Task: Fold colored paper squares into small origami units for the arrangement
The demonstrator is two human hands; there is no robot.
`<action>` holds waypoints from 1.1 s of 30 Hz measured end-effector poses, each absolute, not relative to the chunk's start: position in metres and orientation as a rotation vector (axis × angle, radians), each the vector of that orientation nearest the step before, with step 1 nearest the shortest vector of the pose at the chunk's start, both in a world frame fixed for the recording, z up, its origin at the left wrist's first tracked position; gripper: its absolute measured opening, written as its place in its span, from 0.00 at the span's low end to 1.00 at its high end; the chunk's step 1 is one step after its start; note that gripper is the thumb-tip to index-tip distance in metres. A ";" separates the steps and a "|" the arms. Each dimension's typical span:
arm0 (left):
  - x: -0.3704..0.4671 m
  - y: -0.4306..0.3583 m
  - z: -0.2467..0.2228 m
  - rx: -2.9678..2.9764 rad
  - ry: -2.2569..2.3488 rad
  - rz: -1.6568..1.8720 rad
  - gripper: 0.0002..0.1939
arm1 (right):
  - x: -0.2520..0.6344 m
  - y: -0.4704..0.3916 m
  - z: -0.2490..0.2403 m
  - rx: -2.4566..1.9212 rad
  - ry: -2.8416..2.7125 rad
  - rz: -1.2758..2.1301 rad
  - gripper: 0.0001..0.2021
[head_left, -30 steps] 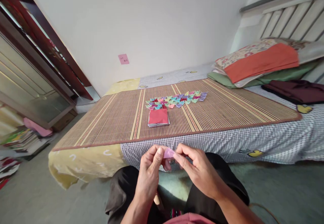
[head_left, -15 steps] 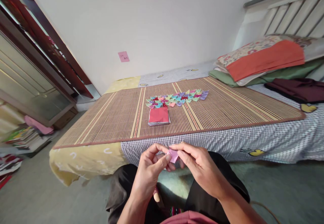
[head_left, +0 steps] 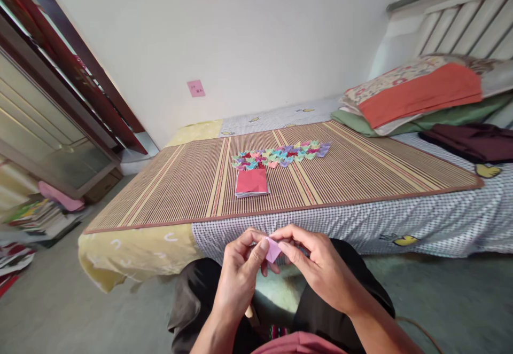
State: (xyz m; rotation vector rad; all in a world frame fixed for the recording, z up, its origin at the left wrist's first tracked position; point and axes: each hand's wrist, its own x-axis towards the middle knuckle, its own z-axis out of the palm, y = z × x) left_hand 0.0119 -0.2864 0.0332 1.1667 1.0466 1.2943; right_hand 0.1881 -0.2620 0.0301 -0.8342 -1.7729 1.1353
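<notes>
A small folded piece of pink-purple paper [head_left: 273, 250] is held up between both hands, in front of the bed's near edge. My left hand [head_left: 240, 263] pinches its left side between thumb and fingers. On the other side, my right hand [head_left: 310, 255] grips the paper's right and upper edge with thumb and index finger. On the mat beyond lies a stack of square paper [head_left: 251, 181] with a red sheet on top. Just behind that stack stand rows of small folded paper pieces [head_left: 284, 154] in many colours.
A striped mat [head_left: 172, 183] covers much of the bed. Pillows [head_left: 420, 95] and a dark folded cloth [head_left: 468, 141] lie at the right. A pink note [head_left: 196, 88] is on the wall. Books [head_left: 38, 220] are piled at the far left.
The pink-purple paper has turned slightly and shows more of a flat, squarish face. The left thumb has shifted up along it, and the fingers of both hands have moved a little.
</notes>
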 end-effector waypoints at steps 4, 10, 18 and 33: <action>0.012 -0.286 0.034 1.161 1.026 1.280 0.18 | 0.188 -0.262 0.027 -0.833 -1.771 1.162 0.10; 0.015 -0.286 0.032 1.118 1.007 1.320 0.15 | 0.189 -0.262 0.025 -0.833 -1.783 1.129 0.09; 0.017 -0.287 0.024 1.447 1.173 1.442 0.06 | 0.175 -0.264 0.021 -0.765 -1.784 0.652 0.04; 0.023 -0.289 0.020 1.530 1.125 1.554 0.05 | 0.178 -0.264 0.024 -0.950 -1.590 0.747 0.10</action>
